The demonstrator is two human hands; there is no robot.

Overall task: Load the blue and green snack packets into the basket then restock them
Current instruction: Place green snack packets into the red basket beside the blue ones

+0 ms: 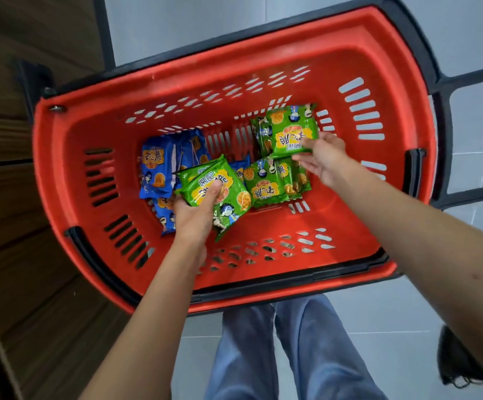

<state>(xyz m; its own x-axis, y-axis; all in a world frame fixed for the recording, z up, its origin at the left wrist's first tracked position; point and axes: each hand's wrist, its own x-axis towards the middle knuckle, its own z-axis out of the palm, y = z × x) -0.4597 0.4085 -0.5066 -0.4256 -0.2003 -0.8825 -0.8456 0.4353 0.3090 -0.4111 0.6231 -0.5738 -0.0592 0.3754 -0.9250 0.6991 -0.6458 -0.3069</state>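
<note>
Inside basket (69, 157), green packets (292, 131) in hands (325, 157)

basket (69, 157) handle cut off at right edge, blue packets (155, 171) partly hidden under green packets (220, 189)

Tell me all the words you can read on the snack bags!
Green packet in the left hand: big Chinese characters on a yellow patch, too blurred and tilted to quote.
Green packet in the right hand: same print, upside down, unreadable.
Blue packets: large white characters, blurred.
Red basket: no writing.
</note>
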